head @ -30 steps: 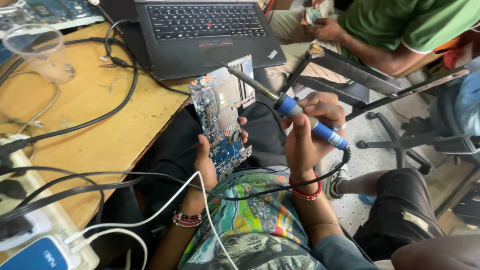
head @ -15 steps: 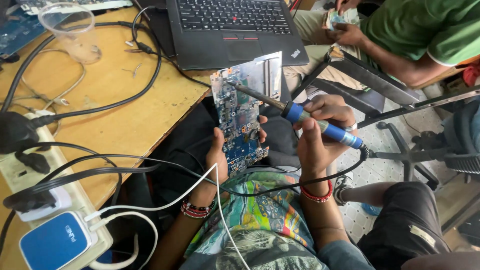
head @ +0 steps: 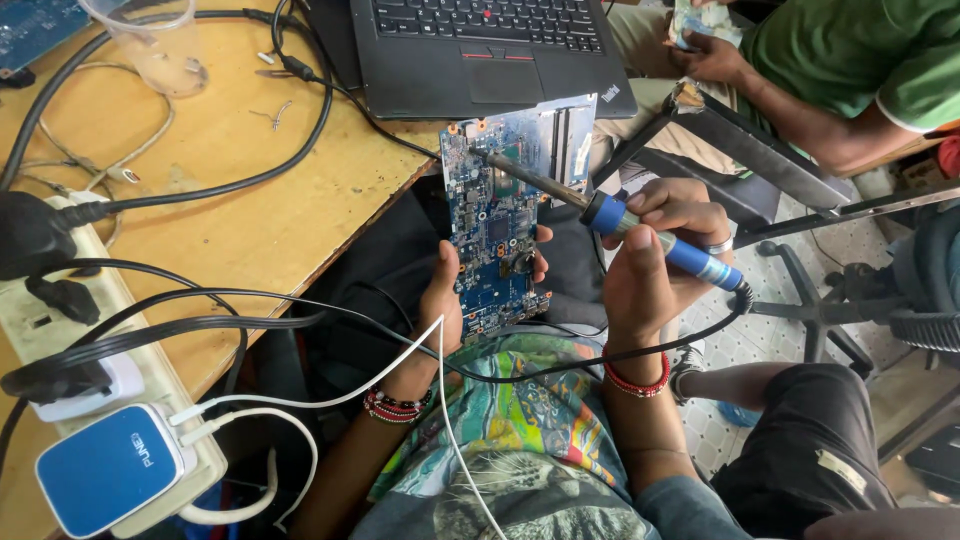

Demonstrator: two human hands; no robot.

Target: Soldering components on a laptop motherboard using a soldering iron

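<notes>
Standing almost upright over the person's lap, a blue rectangular circuit board crowded with small chips and connectors (head: 497,225) is gripped at its lower edge by the left hand (head: 450,300), whose thumb lies along the left rim while the fingers curl round behind and show at the right rim. The right hand (head: 655,250) is closed, pen-fashion, around a soldering iron with a blue plastic handle and a long dark metal shaft (head: 610,215); its tip appears to rest on the upper part of the board, near a large square chip, though whether it truly touches a joint is too fine to tell. No fresh solder, removed part or smoke can be made out, so by the look of it the work on the board is in mid-course, with the iron applied and nothing visibly finished. From the iron's rear end a black cable (head: 560,365) loops under the right wrist and across the lap. To the left of the left hand lies a scuffed wooden tabletop (head: 230,220), strewn with black and white leads, a white power strip (head: 60,330) and a blue-and-white charger (head: 110,470). Beyond both hands sits an open black laptop (head: 490,50). Farther off, past the right hand, another person in a green shirt (head: 850,50) sits holding something small.
</notes>
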